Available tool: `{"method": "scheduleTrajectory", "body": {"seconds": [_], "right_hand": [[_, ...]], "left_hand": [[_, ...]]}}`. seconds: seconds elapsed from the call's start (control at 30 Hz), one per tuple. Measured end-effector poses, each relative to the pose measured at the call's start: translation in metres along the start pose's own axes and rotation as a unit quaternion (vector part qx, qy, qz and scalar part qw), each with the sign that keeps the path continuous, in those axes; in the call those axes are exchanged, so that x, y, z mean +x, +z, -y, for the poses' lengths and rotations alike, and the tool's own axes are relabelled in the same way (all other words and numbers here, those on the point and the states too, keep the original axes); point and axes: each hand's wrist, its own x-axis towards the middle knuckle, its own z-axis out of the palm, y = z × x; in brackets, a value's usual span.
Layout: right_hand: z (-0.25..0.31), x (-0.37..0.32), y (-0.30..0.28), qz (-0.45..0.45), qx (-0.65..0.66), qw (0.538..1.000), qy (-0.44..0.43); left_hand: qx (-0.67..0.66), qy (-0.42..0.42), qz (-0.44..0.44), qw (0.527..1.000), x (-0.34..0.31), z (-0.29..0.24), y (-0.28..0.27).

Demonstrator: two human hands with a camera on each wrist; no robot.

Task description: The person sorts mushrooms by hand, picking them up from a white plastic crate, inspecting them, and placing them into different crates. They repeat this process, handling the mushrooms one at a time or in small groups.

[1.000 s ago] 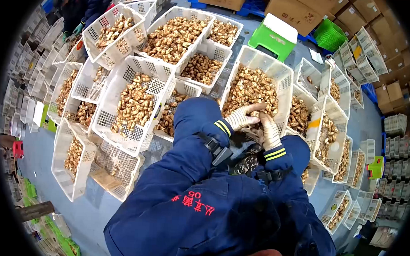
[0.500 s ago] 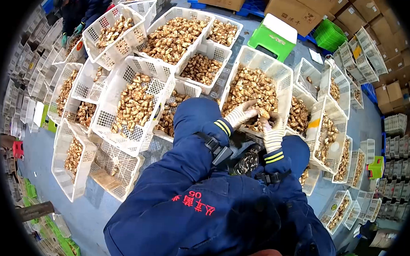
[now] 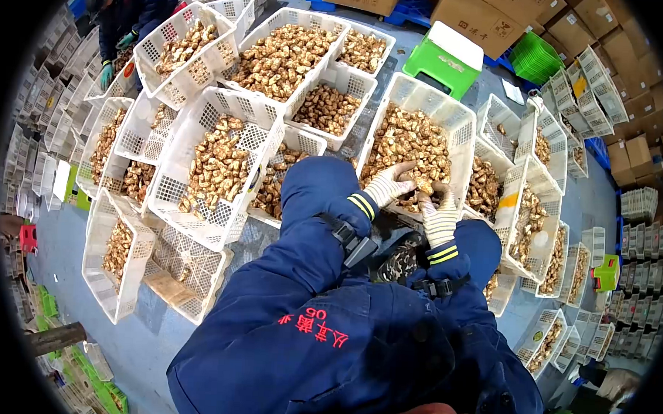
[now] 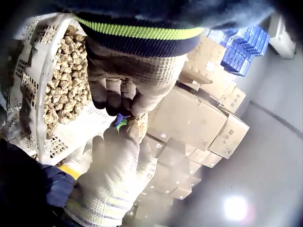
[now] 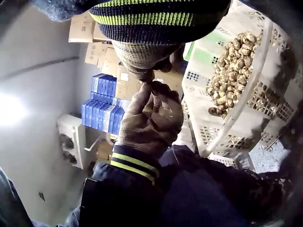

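Note:
Over the near end of a white plastic crate (image 3: 463,150) heaped with brown-and-cream mushrooms (image 3: 412,140), two gloved hands meet at one mushroom (image 3: 423,184). The left hand (image 3: 389,185), in a striped knit glove with dark fingers, pinches it from the left. From the other side the right hand (image 3: 440,219) has its thumb and fingertips on the same mushroom. That mushroom (image 4: 137,126) shows pale between the fingertips in the left wrist view. The right wrist view has both hands tip to tip, their fingers mostly covering what lies between them.
More crates of mushrooms stand close on both sides, such as a large tilted one (image 3: 222,165) at the left and another (image 3: 527,215) at the right. Beyond the working crate is a green-and-white stool (image 3: 441,60). Cardboard boxes (image 3: 476,21) stack up behind. Another person (image 3: 122,13) works at the far left.
From close together at the crate's near edge, the hands have shifted slightly forward and apart, bringing a mushroom into sight between their fingertips. The other person's hands have moved too.

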Motion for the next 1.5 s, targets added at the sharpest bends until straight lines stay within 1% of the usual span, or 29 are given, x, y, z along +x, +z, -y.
{"method": "scheduleTrajectory", "body": {"seconds": [0.1,0.2,0.3,0.33,0.43,0.47,0.57,0.63,0.7,0.77,0.8,0.83,0.87,0.9,0.97,1.0,1.03,1.1,1.13,1.17,1.23,1.27,1.3,1.37,1.43,1.5], "right_hand": [[0.004,-0.001,-0.002,-0.007,-0.076,0.996,-0.037],[-0.005,0.004,-0.009,-0.007,-0.186,0.981,-0.054],[-0.035,0.009,-0.013,-0.003,-0.051,0.998,0.029],[-0.018,0.006,-0.012,0.008,-0.005,0.999,0.053],[-0.021,0.007,-0.011,0.014,0.129,0.984,0.12],[-0.023,0.007,-0.01,0.016,0.155,0.981,0.113],[-0.016,0.005,-0.009,0.018,0.17,0.976,0.136],[-0.009,0.004,-0.01,0.025,0.197,0.969,0.149],[-0.005,0.003,-0.01,0.029,0.2,0.967,0.156],[-0.001,0.002,-0.008,0.031,0.179,0.971,0.153],[0.007,0.0,-0.008,0.057,0.149,0.979,0.128],[-0.001,0.001,-0.009,0.071,0.151,0.977,0.129],[-0.001,-0.001,-0.008,0.062,0.167,0.975,0.136],[0.0,-0.002,-0.008,0.055,0.183,0.971,0.144],[-0.015,0.005,-0.013,0.102,0.22,0.963,0.121],[-0.02,0.005,-0.014,0.085,0.202,0.967,0.13],[-0.031,0.01,-0.015,0.107,0.269,0.945,0.153],[-0.029,0.011,-0.014,0.087,0.263,0.944,0.179],[-0.035,0.012,-0.015,0.089,0.277,0.939,0.183],[-0.051,0.015,-0.017,0.094,0.286,0.934,0.191],[-0.077,0.023,-0.019,0.106,0.304,0.924,0.204],[-0.072,0.021,-0.017,0.099,0.336,0.911,0.216],[-0.066,0.02,-0.016,0.103,0.341,0.909,0.216],[-0.055,0.018,-0.016,0.109,0.35,0.905,0.216],[-0.053,0.016,-0.018,0.114,0.327,0.916,0.203],[-0.05,0.015,-0.016,0.115,0.343,0.91,0.203]], "left_hand": [[-0.007,-0.008,0.001,1.0,0.001,0.0,-0.001],[-0.085,-0.018,-0.017,0.996,-0.003,-0.001,-0.001],[-0.187,-0.039,-0.039,0.981,-0.001,-0.001,-0.005],[-0.187,-0.063,-0.067,0.978,-0.004,-0.009,-0.003],[-0.149,-0.036,-0.089,0.984,-0.005,-0.01,0.002],[-0.135,-0.037,-0.07,0.988,-0.002,-0.001,-0.004],[-0.045,-0.017,-0.051,0.998,0.004,0.013,-0.009],[-0.007,0.012,-0.004,1.0,0.009,0.021,-0.013],[0.021,0.048,0.037,0.998,0.003,0.006,-0.004],[0.062,0.008,0.06,0.996,-0.004,-0.01,0.004],[0.05,0.014,0.075,0.996,-0.003,-0.008,0.005],[0.041,0.021,0.086,0.995,-0.003,-0.006,0.004],[0.02,-0.003,0.088,0.996,-0.007,-0.011,0.004],[0.032,-0.005,0.069,0.997,-0.005,-0.006,0.001],[-0.118,-0.068,0.003,0.991,-0.006,0.0,-0.004],[-0.171,-0.078,-0.045,0.981,0.0,0.006,-0.008],[-0.171,-0.096,-0.101,0.975,-0.009,-0.022,-0.001],[-0.195,-0.073,-0.142,0.968,-0.015,-0.054,-0.005],[-0.225,-0.033,-0.165,0.96,-0.017,-0.06,-0.009],[-0.196,-0.056,-0.18,0.962,-0.014,-0.071,-0.021],[-0.29,0.001,-0.219,0.932,-0.014,-0.091,-0.04],[-0.286,0.01,-0.184,0.94,-0.009,-0.1,-0.061],[-0.28,0.018,-0.148,0.948,-0.004,-0.11,-0.083],[-0.209,0.057,-0.21,0.953,-0.004,-0.146,-0.109],[-0.21,0.165,-0.308,0.913,0.013,-0.17,-0.148],[-0.31,0.202,-0.351,0.86,0.029,-0.176,-0.187]]}}
